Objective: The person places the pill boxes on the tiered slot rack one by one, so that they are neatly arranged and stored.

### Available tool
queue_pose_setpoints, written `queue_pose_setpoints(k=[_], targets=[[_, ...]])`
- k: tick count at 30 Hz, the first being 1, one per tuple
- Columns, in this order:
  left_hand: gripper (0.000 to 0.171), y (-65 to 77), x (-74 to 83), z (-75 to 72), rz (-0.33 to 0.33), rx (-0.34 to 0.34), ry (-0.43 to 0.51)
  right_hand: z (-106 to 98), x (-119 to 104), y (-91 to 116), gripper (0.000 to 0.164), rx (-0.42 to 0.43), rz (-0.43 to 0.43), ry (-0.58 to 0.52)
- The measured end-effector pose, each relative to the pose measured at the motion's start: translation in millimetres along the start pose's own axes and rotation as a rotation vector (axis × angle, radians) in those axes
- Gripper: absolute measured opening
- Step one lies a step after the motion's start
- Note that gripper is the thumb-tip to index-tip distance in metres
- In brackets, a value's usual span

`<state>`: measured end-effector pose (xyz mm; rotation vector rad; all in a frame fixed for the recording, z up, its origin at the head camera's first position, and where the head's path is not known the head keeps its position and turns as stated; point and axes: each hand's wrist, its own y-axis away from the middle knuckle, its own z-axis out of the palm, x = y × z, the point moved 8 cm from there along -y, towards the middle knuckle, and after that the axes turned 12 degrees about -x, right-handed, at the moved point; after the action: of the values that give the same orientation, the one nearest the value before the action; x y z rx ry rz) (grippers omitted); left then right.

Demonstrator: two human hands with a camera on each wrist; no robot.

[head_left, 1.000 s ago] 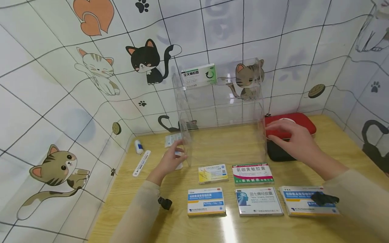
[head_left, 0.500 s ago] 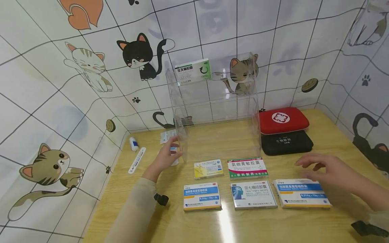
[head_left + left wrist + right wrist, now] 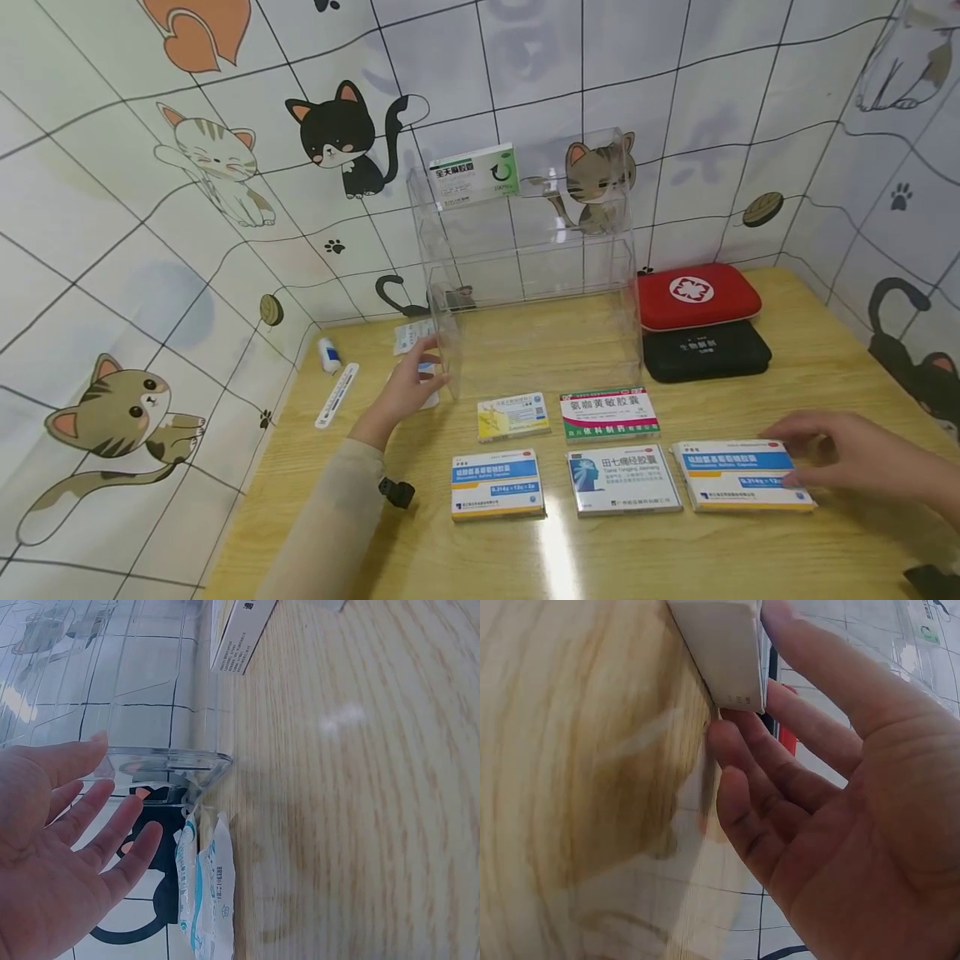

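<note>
My right hand (image 3: 862,458) is at the right end of a blue-and-white medicine box (image 3: 738,479) on the table. Its thumb lies over the box's face and the index finger reaches behind the back edge. In the right wrist view, curled fingers (image 3: 742,814) sit close to the white end of that box (image 3: 724,652). My left hand (image 3: 407,387) is beside the left wall of a clear acrylic display rack (image 3: 525,304), fingers extended, thumb overlapping the rack's edge in the left wrist view. A green-and-white medicine box (image 3: 476,177) stands on the rack's top tier.
Several more medicine boxes lie in front of the rack, including a yellow one (image 3: 513,417) and a red-and-green one (image 3: 609,414). A red case (image 3: 697,296) and a black case (image 3: 705,350) are right of it. White packets (image 3: 214,892), a small bottle (image 3: 328,356) and a white strip (image 3: 337,396) lie left.
My right hand has come from beside the rack's right wall down to the front-right medicine box, uncovering the two cases. My left hand has stayed by the rack. The view has shifted slightly.
</note>
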<state>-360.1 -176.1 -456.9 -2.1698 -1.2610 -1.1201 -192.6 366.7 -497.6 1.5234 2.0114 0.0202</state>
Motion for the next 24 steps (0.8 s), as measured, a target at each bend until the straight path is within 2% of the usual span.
queue_pose_setpoints(k=[4,7,10,15,20,24], targets=[[0.069,-0.7,-1.0,-1.4,0.000,0.002,0.002,2.3,3.8,-4.3,0.067,-0.052,0.034,-0.080],[0.069,-0.3,-1.7,-2.2,0.000,0.004,-0.009,-0.5,1.4,-3.6,0.067,-0.055,0.060,-0.106],[0.069,0.4,-1.3,-1.8,0.003,0.003,-0.012,-9.1,-3.9,2.0,0.053,-0.013,0.071,-0.108],[0.069,0.5,2.0,-0.8,0.017,0.000,-0.012,-36.4,-11.4,9.6,0.029,0.114,0.058,-0.106],[0.071,1.4,1.7,-0.1,-0.007,0.001,-0.024,-81.3,-34.9,10.1,0.030,0.315,0.049,-0.104],[0.070,1.6,-0.4,0.3,-0.027,-0.001,-0.016,-126.6,-65.7,8.0,0.030,0.509,-0.008,-0.120]])
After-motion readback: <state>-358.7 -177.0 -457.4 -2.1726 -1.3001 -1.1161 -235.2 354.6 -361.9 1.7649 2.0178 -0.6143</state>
